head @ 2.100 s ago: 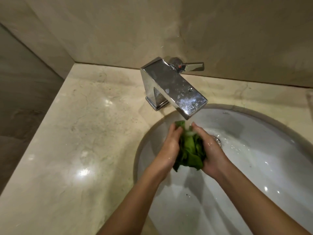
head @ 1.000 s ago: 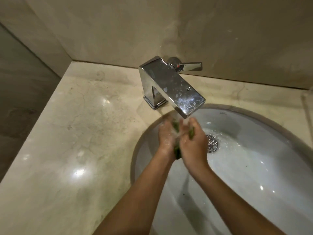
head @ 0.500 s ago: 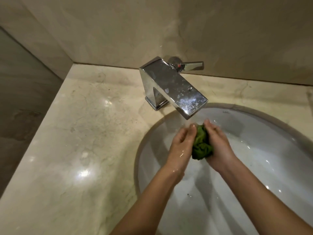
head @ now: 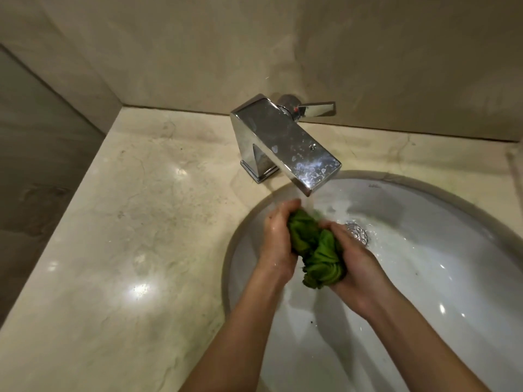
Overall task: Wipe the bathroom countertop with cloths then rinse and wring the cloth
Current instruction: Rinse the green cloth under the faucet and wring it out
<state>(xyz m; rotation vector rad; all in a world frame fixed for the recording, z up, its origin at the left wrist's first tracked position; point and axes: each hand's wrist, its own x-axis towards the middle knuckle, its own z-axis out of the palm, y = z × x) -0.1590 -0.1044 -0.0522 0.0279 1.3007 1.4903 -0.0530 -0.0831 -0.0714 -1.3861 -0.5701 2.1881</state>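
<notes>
Rinse stage: cloth bunched over the sink, under the running tap, left hand and right hand both clamped on it. Counter wiping looks done. Final wring left.

Both forearms extended, converging below tap. Nearer tap, left hand; farther, right hand. Each grips bunched green cloth, fingers curled.

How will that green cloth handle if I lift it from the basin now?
Probably limp: the bunched green cloth creases between the left hand and right hand. Likely heavy for its size and dripping, since water from the square chrome faucet runs onto it. Crumpled folds should give grip.
</notes>
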